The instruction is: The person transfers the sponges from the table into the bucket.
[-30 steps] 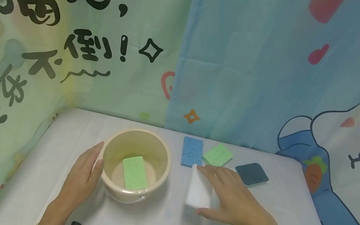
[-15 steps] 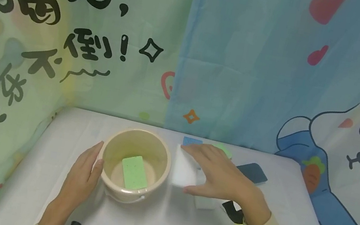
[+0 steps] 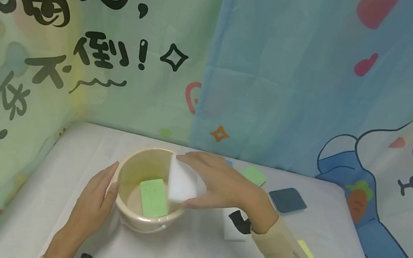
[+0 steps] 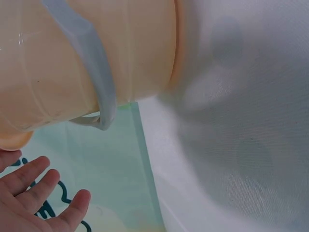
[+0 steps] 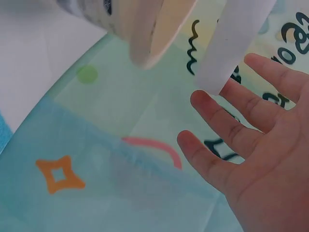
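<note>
A cream bucket (image 3: 129, 218) stands on the white-covered table with a light green sponge (image 3: 154, 198) lying in its bottom. Over the bucket's right rim my right hand (image 3: 221, 183) pinches a white sponge block (image 3: 181, 183) between thumb and fingers. In the right wrist view the same white sponge (image 5: 234, 46) hangs at the fingertips, apart from the bucket's rim (image 5: 145, 53). My left hand (image 3: 94, 201) rests on the bucket's left side, fingers straight. The left wrist view has the bucket's grey handle (image 4: 91, 55) and the left hand's spread fingers (image 4: 36, 186).
Right of the bucket lie another green sponge (image 3: 255, 175), a dark blue-grey sponge (image 3: 287, 200), a white block (image 3: 234, 231) and a yellow piece (image 3: 308, 253) partly behind the sleeve. A blue sponge is nearly hidden by the right hand. Printed curtains (image 3: 273, 81) border the table.
My right hand has carried the white sponge leftward from the table's right side to above the bucket's rim. The left hand and the bucket have stayed in place.
</note>
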{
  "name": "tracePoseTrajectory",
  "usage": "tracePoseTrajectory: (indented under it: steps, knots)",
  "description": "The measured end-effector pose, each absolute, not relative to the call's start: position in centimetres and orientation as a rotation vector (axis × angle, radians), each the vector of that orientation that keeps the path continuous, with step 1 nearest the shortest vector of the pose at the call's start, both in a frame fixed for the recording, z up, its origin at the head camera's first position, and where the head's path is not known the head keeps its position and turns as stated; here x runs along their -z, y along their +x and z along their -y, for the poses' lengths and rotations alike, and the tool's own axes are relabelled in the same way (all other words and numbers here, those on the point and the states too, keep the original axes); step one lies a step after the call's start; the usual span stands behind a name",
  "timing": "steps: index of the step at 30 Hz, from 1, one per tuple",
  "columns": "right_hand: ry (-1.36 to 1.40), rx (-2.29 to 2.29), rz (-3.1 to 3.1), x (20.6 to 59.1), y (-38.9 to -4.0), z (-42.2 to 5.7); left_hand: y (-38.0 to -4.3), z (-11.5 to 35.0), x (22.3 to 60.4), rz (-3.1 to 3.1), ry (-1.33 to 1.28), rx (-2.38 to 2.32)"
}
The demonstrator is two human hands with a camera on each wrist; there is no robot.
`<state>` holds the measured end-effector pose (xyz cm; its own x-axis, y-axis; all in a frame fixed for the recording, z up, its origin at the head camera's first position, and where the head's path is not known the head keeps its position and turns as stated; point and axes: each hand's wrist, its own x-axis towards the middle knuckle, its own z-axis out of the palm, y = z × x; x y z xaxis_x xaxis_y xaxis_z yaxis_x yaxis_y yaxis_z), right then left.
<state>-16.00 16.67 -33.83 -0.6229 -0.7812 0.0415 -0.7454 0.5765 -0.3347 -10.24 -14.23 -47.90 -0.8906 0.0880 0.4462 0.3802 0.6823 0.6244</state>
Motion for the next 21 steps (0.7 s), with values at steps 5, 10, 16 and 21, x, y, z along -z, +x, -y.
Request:
tracePoseTrajectory:
  steps: [5, 10, 16, 21]
  knots:
    - [-1.355, 0.469, -2.657, 34.5, -17.2, -14.3, -10.3, 14.4, 48.1, 2.503, -0.377, 1.058]
    - [-1.374, 0.464, -2.616, 35.4, -17.9, -12.8, -10.4, 14.4, 48.2, 2.505, -0.393, 1.059]
    - [-1.429, 0.401, -2.547, 36.7, -18.6, -11.4, -10.5, 14.5, 48.3, 2.487, -0.423, 1.065]
    - [-1.368, 0.315, -2.522, 37.5, -18.7, -10.3, -10.6, 14.6, 48.3, 2.479, -0.431, 1.066]
